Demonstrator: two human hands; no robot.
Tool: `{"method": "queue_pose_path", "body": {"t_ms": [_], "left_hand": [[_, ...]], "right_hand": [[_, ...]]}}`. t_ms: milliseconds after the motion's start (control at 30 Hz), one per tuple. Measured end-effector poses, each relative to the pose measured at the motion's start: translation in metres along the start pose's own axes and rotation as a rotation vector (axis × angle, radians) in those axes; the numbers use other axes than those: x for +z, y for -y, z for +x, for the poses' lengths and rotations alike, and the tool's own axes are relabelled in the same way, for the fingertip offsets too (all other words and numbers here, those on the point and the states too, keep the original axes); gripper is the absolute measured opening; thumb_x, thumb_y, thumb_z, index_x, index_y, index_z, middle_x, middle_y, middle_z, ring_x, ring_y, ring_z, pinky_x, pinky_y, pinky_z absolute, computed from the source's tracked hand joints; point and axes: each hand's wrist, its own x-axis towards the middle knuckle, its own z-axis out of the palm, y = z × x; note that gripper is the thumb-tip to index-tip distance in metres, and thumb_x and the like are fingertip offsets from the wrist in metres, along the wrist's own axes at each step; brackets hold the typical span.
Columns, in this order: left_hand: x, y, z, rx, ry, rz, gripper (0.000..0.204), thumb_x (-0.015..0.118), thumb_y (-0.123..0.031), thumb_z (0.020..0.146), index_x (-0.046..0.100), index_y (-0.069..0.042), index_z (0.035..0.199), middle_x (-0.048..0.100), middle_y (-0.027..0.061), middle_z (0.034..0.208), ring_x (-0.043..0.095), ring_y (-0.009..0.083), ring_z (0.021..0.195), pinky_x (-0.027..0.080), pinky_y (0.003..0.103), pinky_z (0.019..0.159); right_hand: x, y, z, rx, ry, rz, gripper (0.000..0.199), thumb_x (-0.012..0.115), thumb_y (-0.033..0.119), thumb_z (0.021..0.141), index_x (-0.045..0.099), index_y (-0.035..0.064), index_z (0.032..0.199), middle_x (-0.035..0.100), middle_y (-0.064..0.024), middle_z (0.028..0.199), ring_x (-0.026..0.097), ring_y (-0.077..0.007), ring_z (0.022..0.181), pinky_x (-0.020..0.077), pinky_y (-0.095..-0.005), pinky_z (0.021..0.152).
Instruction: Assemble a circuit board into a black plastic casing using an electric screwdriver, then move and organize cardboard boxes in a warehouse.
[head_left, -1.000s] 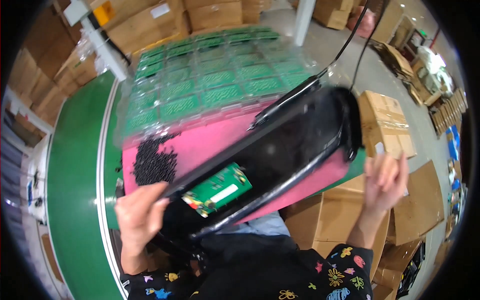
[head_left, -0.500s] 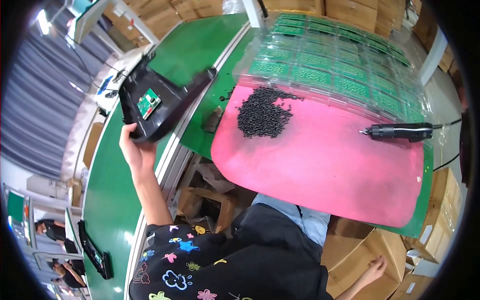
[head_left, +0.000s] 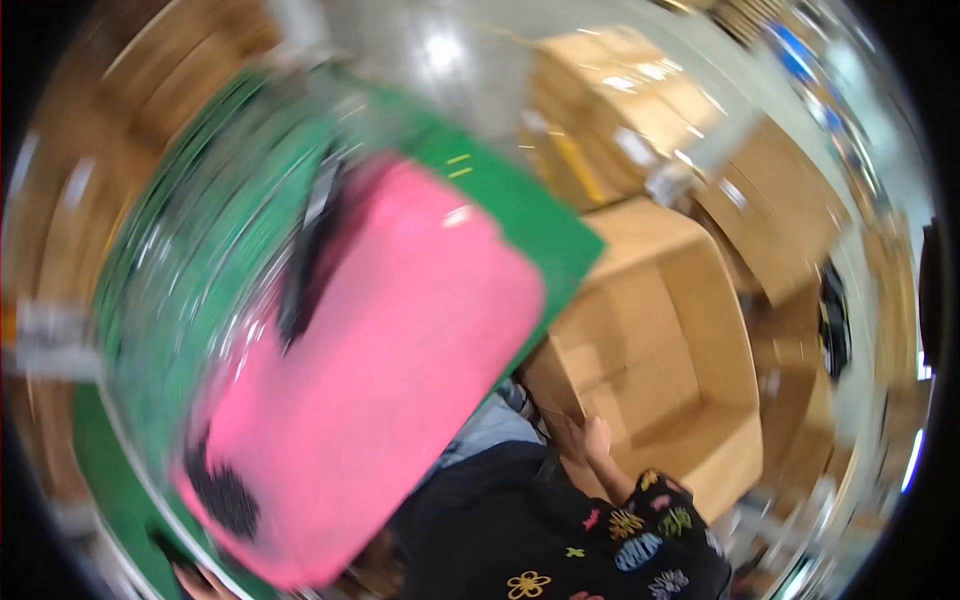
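At the lower left edge, my left hand (head_left: 203, 583) is partly cut off and blurred. Its fingers are on a black plastic housing (head_left: 172, 546), of which only a dark end shows. My right hand (head_left: 596, 440) is at the near side of a large open cardboard box (head_left: 705, 335), over its inside. Motion smears its fingers, and no object can be made out in them. Between my hands lies a pink mat (head_left: 400, 330) on a green table (head_left: 535, 215). A pile of small black parts (head_left: 228, 500) rests on the mat's left end.
A black electric screwdriver (head_left: 305, 265) lies along the mat's far side. Beyond it are clear plastic trays (head_left: 215, 230) with green boards, badly blurred. Closed cartons (head_left: 620, 100) stand behind the open box, with a flat cardboard sheet (head_left: 775, 205) to the right.
The view has swung right, bringing the open cardboard box into the middle right. My left hand and the black housing now sit at the lower left edge. My right hand appears nearer the middle.
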Motion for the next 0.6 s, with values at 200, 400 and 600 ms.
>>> {"method": "queue_pose_path", "body": {"t_ms": [200, 400, 600], "left_hand": [[0.051, -0.036, 0.017, -0.176, 0.547, 0.403, 0.056, 0.072, -0.046, 0.076, 0.059, 0.008, 0.077, 0.059, 0.0163, 0.066, 0.048, 0.0230, 0.060, 0.045, 0.040, 0.060], [0.102, -0.111, 0.025, 0.180, 0.517, 0.267, 0.037, 0.069, -0.030, 0.080, 0.060, 0.007, 0.083, 0.060, 0.0169, 0.075, 0.053, 0.0246, 0.069, 0.047, 0.037, 0.067], [0.084, -0.190, 0.051, 0.490, 0.491, 0.095, 0.019, 0.066, -0.013, 0.083, 0.062, 0.006, 0.088, 0.061, 0.0175, 0.083, 0.059, 0.0261, 0.079, 0.048, 0.034, 0.073]], "right_hand": [[-0.014, -0.025, 0.003, -0.131, -0.012, 0.089, 0.033, 0.063, 0.040, 0.077, 0.066, 0.0112, 0.092, 0.061, -0.0225, 0.067, 0.061, -0.0400, 0.063, 0.0504, -0.0465, 0.060], [-0.028, -0.004, -0.014, 0.167, 0.150, 0.263, 0.028, 0.059, 0.028, 0.081, 0.063, 0.0184, 0.108, 0.064, -0.0220, 0.087, 0.062, -0.0386, 0.085, 0.0500, -0.0476, 0.072], [-0.106, 0.015, -0.019, 0.392, 0.316, 0.247, 0.034, 0.066, 0.033, 0.077, 0.066, 0.0090, 0.101, 0.065, -0.0171, 0.098, 0.062, -0.0350, 0.093, 0.0501, -0.0433, 0.082]]}}
